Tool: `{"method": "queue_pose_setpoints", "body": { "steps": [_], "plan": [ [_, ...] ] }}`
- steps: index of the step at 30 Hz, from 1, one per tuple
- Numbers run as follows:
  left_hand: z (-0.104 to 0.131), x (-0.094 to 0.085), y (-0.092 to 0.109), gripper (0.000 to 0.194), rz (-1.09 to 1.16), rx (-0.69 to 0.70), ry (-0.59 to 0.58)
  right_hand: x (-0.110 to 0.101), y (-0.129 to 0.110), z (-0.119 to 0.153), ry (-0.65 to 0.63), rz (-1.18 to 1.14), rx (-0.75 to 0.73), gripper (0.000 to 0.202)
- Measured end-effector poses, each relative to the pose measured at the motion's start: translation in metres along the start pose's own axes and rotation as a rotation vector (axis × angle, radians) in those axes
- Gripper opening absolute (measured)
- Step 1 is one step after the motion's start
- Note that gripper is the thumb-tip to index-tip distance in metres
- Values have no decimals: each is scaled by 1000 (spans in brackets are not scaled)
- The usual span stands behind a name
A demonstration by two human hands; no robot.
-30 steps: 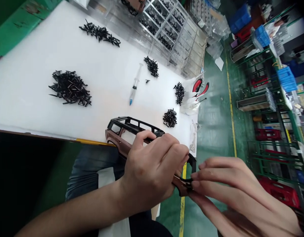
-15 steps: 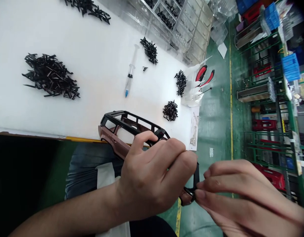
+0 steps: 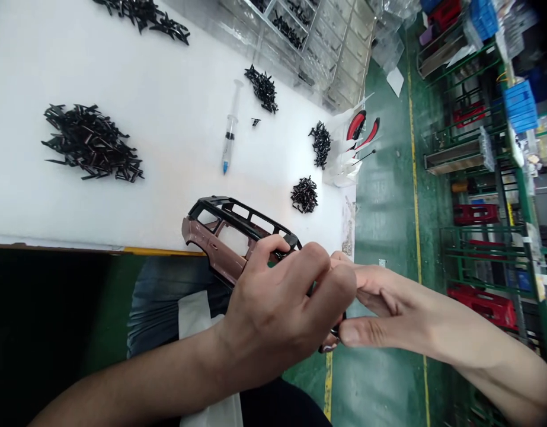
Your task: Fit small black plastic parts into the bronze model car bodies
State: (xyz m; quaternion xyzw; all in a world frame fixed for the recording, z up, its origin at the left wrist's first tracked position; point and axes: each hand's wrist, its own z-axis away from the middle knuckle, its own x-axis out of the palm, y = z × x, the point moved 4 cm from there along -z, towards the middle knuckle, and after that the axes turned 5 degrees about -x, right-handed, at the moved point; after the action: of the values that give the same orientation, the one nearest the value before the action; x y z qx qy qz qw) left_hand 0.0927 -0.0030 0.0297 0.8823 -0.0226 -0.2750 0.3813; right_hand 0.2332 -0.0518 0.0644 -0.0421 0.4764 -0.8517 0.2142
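Observation:
A brown model car body (image 3: 224, 252) with a black roof frame and open window holes is tilted over the table's front edge. My left hand (image 3: 284, 302) is wrapped round its front half, fingers curled over the roof and side. At the front end, my right hand (image 3: 375, 296) grips the body with the thumb on the near corner. The right fingertips reach behind my left hand and are partly hidden. Most of the car's front is covered by both hands. On the white table (image 3: 175, 160) beyond lie a syringe (image 3: 228, 139) with a blue tip and a small black part (image 3: 255, 122).
Piles of small black parts (image 3: 93, 145) lie about the table, one pile (image 3: 304, 194) close to the car. A clear compartment box (image 3: 309, 53) stands at the back. Red-handled pliers (image 3: 357, 126) sit in a holder at the right edge. Green shelving (image 3: 482, 231) stands across the aisle.
My right hand has turned and moved left and up, from fingertips pinching at the front corner to thumb and fingers round the front end. The car has shifted slightly right in view.

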Motion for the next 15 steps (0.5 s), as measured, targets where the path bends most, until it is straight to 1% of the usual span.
{"method": "queue_pose_setpoints", "body": {
  "steps": [2, 3, 4, 5, 7, 8, 9, 10, 12, 13, 15],
  "plan": [
    [0, -5, -1, 5, 35, 10, 16, -2, -3, -1, -12, 23, -47, 11],
    [-2, -10, -2, 4, 56, -2, 22, -4, -4, -1, 12, 47, -104, 16],
    [-4, -17, -4, 6, 86, -33, 30, -7, -4, -1, 76, 84, -193, 26],
    [-7, -24, -8, 9, 134, -86, 43, -9, -3, 0, 177, 132, -298, 42],
    [-14, -41, -18, 12, 315, -278, 77, -10, 5, -1, 385, 241, -471, 81],
    [-17, -48, -23, 12, 449, -395, 102, -7, 11, -3, 442, 297, -515, 96],
    [-19, -54, -29, 11, 605, -507, 126, -1, 17, -8, 443, 370, -529, 102],
    [-20, -56, -34, 12, 766, -610, 141, 7, 23, -13, 403, 451, -544, 101],
    [-19, -56, -42, 12, 1038, -764, 157, 21, 27, -20, 331, 588, -592, 86],
    [-17, -54, -46, 12, 1130, -813, 166, 25, 27, -21, 326, 636, -621, 79],
    [-10, -48, -51, 14, 1208, -867, 185, 22, 25, -17, 377, 677, -630, 70]
  ]
}}
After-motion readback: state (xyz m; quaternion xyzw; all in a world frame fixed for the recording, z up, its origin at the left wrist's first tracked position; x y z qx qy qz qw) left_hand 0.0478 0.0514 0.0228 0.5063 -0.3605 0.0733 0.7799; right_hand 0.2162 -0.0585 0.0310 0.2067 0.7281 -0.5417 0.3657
